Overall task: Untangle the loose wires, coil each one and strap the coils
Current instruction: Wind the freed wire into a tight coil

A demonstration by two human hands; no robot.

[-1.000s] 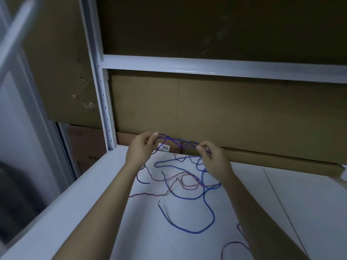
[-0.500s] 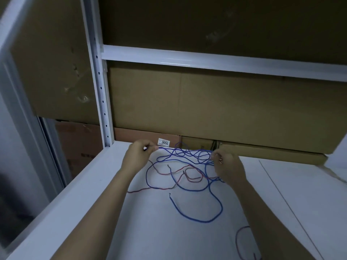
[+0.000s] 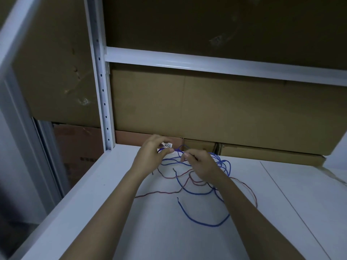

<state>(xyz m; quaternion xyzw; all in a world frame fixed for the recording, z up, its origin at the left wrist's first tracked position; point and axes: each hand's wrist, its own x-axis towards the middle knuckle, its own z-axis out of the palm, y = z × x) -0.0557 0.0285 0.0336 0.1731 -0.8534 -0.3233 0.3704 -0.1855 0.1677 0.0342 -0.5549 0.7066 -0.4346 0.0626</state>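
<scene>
A tangle of blue wire (image 3: 204, 221) and red wire (image 3: 157, 193) lies on the white shelf (image 3: 105, 212) near its back edge. My left hand (image 3: 150, 156) pinches a strand of the blue wire between thumb and fingers at the back of the tangle. My right hand (image 3: 201, 166) pinches the same blue strand a short way to the right, fingers curled over the heap. One blue end loops loose toward me. A red strand trails left under my left forearm, another arcs right past my right forearm.
A white slotted upright post (image 3: 102, 91) and a crossbar (image 3: 206, 62) frame the shelf. Brown cardboard boxes (image 3: 225, 113) stand behind it, one with a small white label reading 3055 (image 3: 167, 145). The shelf's left edge drops off to a dark gap.
My hands have drawn closer together on the blue strand, the right hand moving left toward the left one. The loops have shifted and bunched under my right hand.
</scene>
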